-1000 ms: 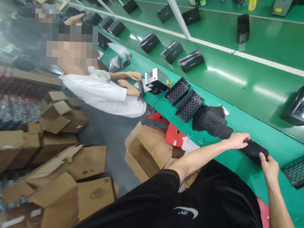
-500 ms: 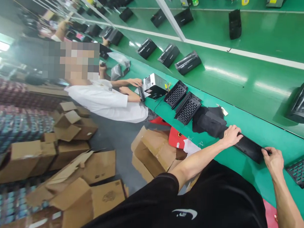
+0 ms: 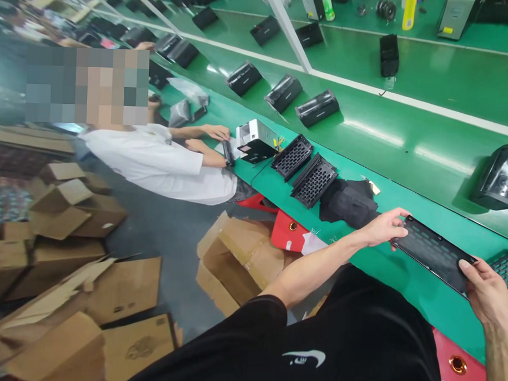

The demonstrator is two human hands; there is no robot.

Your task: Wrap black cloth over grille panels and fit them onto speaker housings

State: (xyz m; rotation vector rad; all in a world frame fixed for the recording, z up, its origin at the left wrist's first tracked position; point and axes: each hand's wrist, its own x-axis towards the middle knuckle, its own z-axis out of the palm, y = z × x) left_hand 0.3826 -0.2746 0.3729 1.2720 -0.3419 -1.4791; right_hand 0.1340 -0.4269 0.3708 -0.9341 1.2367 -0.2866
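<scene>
I hold a flat black perforated panel point(image 3: 433, 253) over the front strip of the green bench point(image 3: 401, 273), its slotted face tilted up toward me. My left hand point(image 3: 384, 227) pinches its left end. My right hand point(image 3: 486, 290) grips its right end. A pile of black fabric pieces point(image 3: 349, 202) lies just left of my left hand. Two black grille panels point(image 3: 305, 169) lie beyond it. The edge of another grille point(image 3: 505, 269) shows under my right hand.
A person in a white shirt point(image 3: 155, 159) works at the bench to the left, beside a silver metal box point(image 3: 253, 136). Black housings point(image 3: 317, 106) ride the green conveyor point(image 3: 407, 96). Open cardboard boxes point(image 3: 230, 256) and red stools point(image 3: 292, 231) crowd the floor.
The panel has come up off the bench and turned from edge-on to face-up. My right hand has shifted right along with it.
</scene>
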